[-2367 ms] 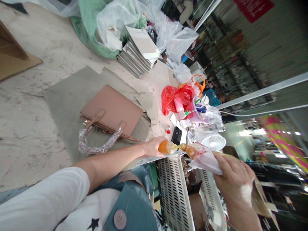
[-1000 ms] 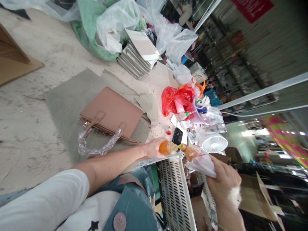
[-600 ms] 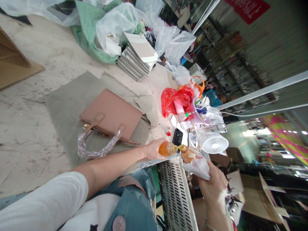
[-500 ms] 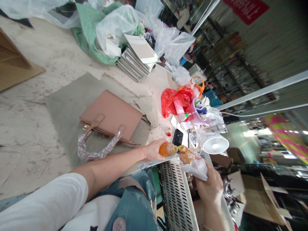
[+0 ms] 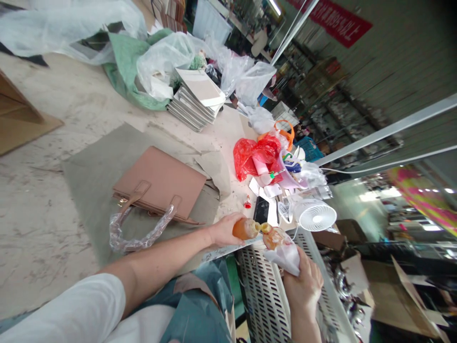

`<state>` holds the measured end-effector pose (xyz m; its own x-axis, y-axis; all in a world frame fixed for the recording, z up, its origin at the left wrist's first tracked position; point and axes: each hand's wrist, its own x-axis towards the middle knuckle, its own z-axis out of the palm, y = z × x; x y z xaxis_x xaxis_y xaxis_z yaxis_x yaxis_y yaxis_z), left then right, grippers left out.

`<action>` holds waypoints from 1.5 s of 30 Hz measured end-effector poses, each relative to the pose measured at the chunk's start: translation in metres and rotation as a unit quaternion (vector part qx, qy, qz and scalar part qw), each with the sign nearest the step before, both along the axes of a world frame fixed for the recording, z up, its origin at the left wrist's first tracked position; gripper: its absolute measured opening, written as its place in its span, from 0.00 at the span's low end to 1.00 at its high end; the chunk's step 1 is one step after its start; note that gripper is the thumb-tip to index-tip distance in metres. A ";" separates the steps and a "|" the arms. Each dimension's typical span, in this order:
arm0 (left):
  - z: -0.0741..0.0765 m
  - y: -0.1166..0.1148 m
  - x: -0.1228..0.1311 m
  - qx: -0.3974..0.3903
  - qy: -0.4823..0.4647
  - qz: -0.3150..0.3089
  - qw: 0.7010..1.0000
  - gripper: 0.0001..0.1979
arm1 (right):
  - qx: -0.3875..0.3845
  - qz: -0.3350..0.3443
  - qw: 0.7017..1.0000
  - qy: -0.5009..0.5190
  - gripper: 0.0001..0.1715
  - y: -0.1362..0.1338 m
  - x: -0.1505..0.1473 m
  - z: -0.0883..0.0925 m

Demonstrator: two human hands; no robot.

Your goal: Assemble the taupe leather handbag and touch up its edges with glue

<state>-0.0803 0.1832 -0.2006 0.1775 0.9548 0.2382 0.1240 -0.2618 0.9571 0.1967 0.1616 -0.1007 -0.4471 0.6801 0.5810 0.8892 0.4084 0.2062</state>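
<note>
My left hand (image 5: 224, 229) is closed around a small clear bottle (image 5: 244, 229) of amber liquid, tipped on its side near the table's edge. My right hand (image 5: 306, 278) grips a second amber bottle (image 5: 273, 238) through a white wrapping (image 5: 286, 258), paper or cloth. The two bottle necks point at each other and meet or nearly touch. Left of my hands, a pink-brown handbag (image 5: 162, 180) lies on a grey sheet (image 5: 89, 164), with clear film around its handles (image 5: 143, 236). A small red cap-like piece (image 5: 247, 202) stands on the table just beyond my left hand.
Beyond my hands lie a dark phone (image 5: 262, 209), a white fan (image 5: 317, 216) and a red plastic bag (image 5: 244, 157). Farther back is a stack of grey-white boards (image 5: 196, 102). A perforated plastic crate (image 5: 266, 288) sits below my hands. Cardboard (image 5: 21, 116) stands at left.
My view has tilted up slightly, so the table things sit lower in the picture. Both hands keep their hold, and the bottles stay neck to neck.
</note>
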 end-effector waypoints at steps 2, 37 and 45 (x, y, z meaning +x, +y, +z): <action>-0.001 0.000 0.000 0.005 0.000 0.001 1.000 0.36 | 0.016 -0.001 1.000 -0.007 0.21 0.000 -0.002 0.002; -0.007 0.002 0.002 0.011 -0.008 0.032 0.999 0.35 | -0.004 0.016 1.000 0.008 0.25 -0.002 -0.006 0.012; -0.004 0.000 0.000 0.007 -0.009 0.028 1.000 0.34 | 0.005 -0.011 1.000 0.008 0.25 -0.002 -0.003 0.004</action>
